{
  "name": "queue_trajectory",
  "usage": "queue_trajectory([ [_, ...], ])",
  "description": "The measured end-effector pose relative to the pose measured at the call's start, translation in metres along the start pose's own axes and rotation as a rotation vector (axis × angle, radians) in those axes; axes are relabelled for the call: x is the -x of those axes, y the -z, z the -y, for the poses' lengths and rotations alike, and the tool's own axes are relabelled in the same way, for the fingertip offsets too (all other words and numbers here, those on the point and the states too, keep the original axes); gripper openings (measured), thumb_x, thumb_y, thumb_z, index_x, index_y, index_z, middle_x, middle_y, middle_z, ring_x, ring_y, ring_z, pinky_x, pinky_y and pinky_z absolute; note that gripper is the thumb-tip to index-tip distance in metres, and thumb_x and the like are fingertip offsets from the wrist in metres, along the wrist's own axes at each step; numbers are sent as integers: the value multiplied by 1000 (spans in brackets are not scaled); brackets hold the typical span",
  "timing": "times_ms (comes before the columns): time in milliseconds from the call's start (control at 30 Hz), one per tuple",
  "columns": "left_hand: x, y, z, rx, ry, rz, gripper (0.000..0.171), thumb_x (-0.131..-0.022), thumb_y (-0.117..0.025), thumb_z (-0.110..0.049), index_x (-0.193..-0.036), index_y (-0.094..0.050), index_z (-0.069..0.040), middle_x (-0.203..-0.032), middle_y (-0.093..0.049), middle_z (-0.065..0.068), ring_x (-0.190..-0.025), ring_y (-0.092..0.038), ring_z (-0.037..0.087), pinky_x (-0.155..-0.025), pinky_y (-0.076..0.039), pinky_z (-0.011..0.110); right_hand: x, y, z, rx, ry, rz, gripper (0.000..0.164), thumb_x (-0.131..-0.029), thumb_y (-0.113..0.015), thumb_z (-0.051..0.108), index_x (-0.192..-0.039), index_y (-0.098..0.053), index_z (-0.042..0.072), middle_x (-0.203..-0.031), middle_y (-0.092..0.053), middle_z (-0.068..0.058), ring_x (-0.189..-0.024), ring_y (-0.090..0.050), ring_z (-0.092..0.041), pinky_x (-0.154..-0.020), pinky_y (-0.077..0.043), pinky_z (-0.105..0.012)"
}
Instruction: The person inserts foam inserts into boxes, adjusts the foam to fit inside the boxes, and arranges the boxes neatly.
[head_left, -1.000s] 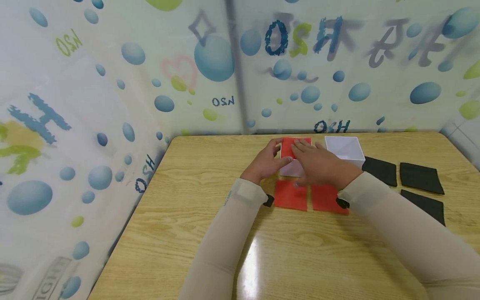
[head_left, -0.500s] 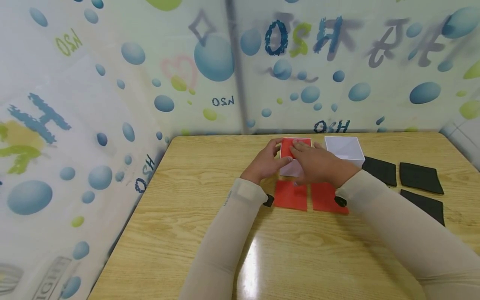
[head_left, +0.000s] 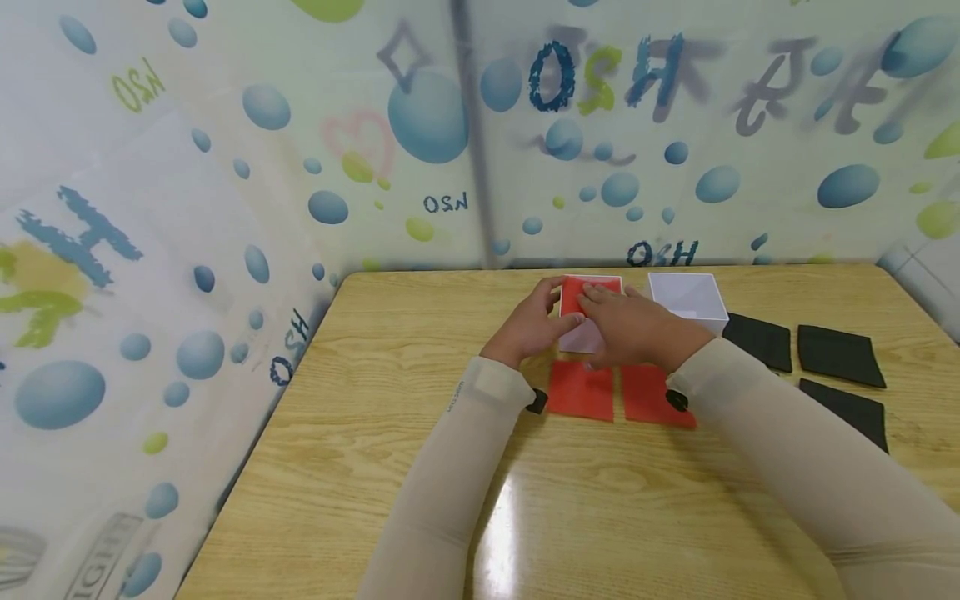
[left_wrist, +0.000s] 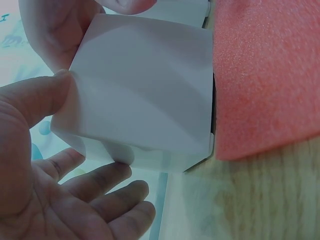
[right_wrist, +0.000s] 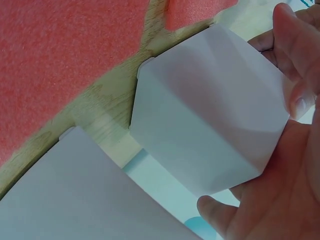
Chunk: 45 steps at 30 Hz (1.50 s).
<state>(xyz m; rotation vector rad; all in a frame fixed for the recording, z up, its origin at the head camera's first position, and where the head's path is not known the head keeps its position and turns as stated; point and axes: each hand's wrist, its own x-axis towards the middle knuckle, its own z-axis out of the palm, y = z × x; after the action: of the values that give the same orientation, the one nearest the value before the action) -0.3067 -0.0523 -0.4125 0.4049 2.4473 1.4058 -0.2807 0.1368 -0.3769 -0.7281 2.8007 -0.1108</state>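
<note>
A small white box (head_left: 580, 338) stands near the back of the table, with a red foam sheet (head_left: 572, 293) across its open top. My left hand (head_left: 528, 325) holds the box at its left side, thumb at the front corner and fingers along the side wall; the left wrist view shows the thumb (left_wrist: 47, 95) on the box edge. Laid flat, the fingers of my right hand (head_left: 637, 325) press on the red sheet from above, covering its right part. In the right wrist view the right thumb (right_wrist: 216, 212) lies near the box's lower corner.
Two more red foam sheets lie in front of the box, a left one (head_left: 581, 392) and a right one (head_left: 651, 395) partly under the right wrist. A second white box (head_left: 686, 292) stands open to the right. Several black foam sheets (head_left: 842, 355) lie farther right. A patterned wall covering (head_left: 525, 183) rises behind.
My right hand has shifted slightly left and toward me over the red foam sheet. The left hand and the box stay in place.
</note>
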Motion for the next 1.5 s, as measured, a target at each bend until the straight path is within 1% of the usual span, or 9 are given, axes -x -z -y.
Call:
queue_trajectory([
  [167,1,0,0,8,6,-2,71,-103,-70,-32,-163,-33,-28,-169,-39,6,-156,-37,34,-120,-42,54,-2,1,2,6,1,-2,102,-84,-86,44,-161,-38,-1,-170,-30,-23,-158,-28,-42,-124,-19,-70],
  [333,0,0,1,4,-5,-4,70,-103,-70,-32,-163,-33,-27,-169,-39,6,-156,-37,34,-120,-42,53,-4,0,3,22,-2,-6,99,-84,-86,44,-160,-41,0,-168,-34,-23,-157,-31,-42,-124,-23,-69],
  [633,-1,-1,2,-7,-4,6,74,-102,-70,-35,-164,-32,-27,-170,-37,4,-156,-37,32,-121,-42,52,-4,-1,-1,9,34,-34,99,-85,-85,44,-161,-39,1,-168,-37,-21,-155,-36,-40,-123,-19,-73],
  [733,-1,-1,2,-5,-3,5,74,-102,-70,-35,-164,-31,-27,-170,-37,5,-156,-37,32,-121,-42,53,-4,-1,-1,-1,35,-36,99,-84,-86,43,-161,-40,2,-167,-38,-20,-154,-37,-40,-122,-20,-74],
  [1000,-1,-1,3,7,4,6,73,-101,-71,-33,-163,-32,-28,-170,-37,4,-156,-37,32,-121,-42,53,-7,0,3,-49,-10,17,99,-83,-88,42,-162,-40,6,-169,-35,-19,-152,-40,-41,-119,-39,-62],
  [1167,0,-1,2,14,5,8,73,-102,-71,-33,-163,-32,-28,-170,-37,6,-157,-36,33,-121,-41,54,-8,1,4,-58,-25,30,95,-84,-88,42,-161,-44,8,-168,-36,-19,-150,-44,-42,-119,-40,-61],
  [1267,0,-1,2,12,9,8,74,-102,-71,-33,-164,-32,-28,-170,-36,6,-157,-36,32,-121,-41,54,-7,0,4,-48,-9,21,91,-85,-87,41,-159,-47,6,-167,-38,-21,-149,-46,-41,-119,-40,-61],
  [1400,0,0,1,-3,12,0,74,-101,-71,-34,-164,-32,-28,-170,-37,5,-157,-37,31,-120,-42,53,-7,-2,3,-42,2,-4,90,-87,-85,41,-159,-45,4,-166,-40,-21,-148,-47,-41,-119,-40,-60],
  [1500,0,0,1,-9,12,-5,74,-101,-72,-34,-164,-32,-29,-170,-38,5,-156,-37,31,-120,-42,52,-9,-4,1,-53,-6,-19,91,-87,-84,40,-160,-43,4,-167,-39,-19,-151,-43,-40,-120,-40,-59],
])
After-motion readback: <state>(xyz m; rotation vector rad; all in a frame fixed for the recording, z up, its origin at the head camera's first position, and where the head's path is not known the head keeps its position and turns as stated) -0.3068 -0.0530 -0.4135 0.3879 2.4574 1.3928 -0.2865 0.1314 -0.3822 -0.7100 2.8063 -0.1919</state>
